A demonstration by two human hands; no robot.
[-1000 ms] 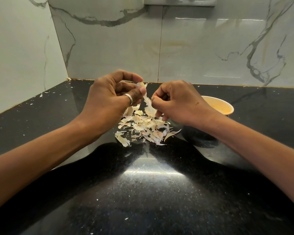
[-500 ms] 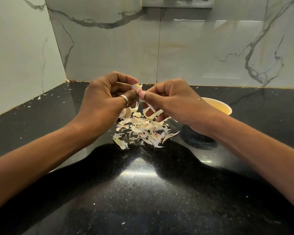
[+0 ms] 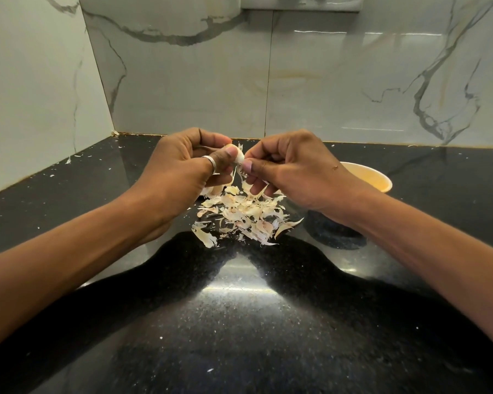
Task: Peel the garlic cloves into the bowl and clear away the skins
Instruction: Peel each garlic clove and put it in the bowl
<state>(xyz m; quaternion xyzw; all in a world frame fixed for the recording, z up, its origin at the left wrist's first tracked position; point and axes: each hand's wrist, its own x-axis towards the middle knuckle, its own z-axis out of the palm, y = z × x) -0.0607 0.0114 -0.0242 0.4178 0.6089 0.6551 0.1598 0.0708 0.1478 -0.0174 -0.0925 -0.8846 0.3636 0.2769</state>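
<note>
On the black countertop point(image 3: 239, 322) lay a pile of garlic skins point(image 3: 241, 213). Above it, my left hand point(image 3: 180, 172) pinched a garlic clove point(image 3: 238, 157), and my right hand point(image 3: 293, 172) pinched its skin strip point(image 3: 242, 175). The yellow bowl point(image 3: 367, 177) stood just beyond my right wrist.

You have good light here, and most of the picture is sharp. The skins point(image 3: 239, 211) look crisp. The light comes from above you. It makes a white shiny spot on the black counter point(image 3: 69, 200) at 6 o'clock, just below the middle. Big dark shadows sit on both sides of that spot. The wall point(image 3: 199, 89) has thin bright streaks at 1 o'clock. At 9 o'clock the wall lines lean and bend. Your arms point(image 3: 54, 280) look stretched at 8 and 4 o'clock.
</note>
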